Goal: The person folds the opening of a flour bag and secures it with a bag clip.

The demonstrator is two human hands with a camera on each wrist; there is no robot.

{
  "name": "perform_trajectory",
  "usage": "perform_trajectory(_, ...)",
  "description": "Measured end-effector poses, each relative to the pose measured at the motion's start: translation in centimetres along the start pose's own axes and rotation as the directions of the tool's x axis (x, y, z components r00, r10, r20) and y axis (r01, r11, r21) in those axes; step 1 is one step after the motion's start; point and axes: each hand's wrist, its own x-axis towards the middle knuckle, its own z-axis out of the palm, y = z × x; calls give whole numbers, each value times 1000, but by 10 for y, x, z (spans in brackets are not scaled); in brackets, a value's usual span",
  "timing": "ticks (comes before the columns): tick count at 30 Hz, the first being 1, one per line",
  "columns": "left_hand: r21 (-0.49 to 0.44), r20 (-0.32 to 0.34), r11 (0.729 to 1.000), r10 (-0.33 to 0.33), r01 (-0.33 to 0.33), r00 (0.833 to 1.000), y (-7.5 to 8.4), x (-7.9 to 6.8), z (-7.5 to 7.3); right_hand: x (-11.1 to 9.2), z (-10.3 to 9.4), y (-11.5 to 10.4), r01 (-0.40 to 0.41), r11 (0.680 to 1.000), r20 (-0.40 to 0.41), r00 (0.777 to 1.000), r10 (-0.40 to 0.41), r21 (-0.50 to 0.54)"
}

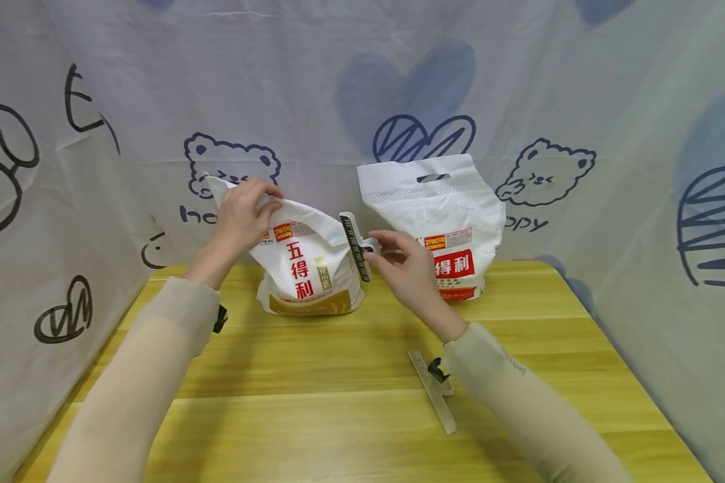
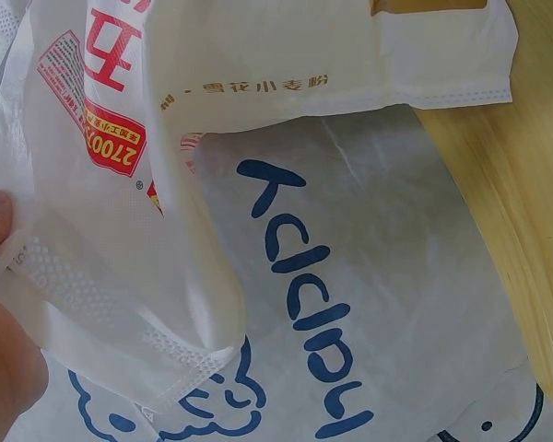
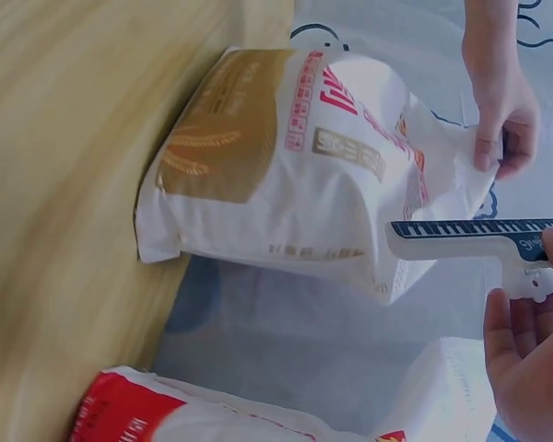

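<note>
My left hand pinches the top edge of a white flour bag with red lettering and a gold band. That top leans and folds over to the right. In the left wrist view the bag's perforated top strip shows between thumb and fingers. My right hand holds a bag clip, white with a dark printed face, by its small handle. The clip stands close to the bag's right side; in the right wrist view its long bar overlaps the bag, and contact is hard to tell.
A second white flour bag with a handle slot stands at the right, partly behind my right hand. One pale clip lies on the wooden table near my right cuff. A printed cloth hangs behind and at both sides.
</note>
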Motion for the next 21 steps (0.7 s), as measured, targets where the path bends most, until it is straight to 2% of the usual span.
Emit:
perform_trajectory(15, -10, 9, 1000, -11, 12, 1000, 0, 0, 0, 37, -1, 1, 136, 986, 9, 991, -136, -93)
perform_trajectory(21, -7, 5, 1000, -7, 7, 1000, 0, -1, 0, 50, 3, 1, 124, 984, 37, 992, -120, -129)
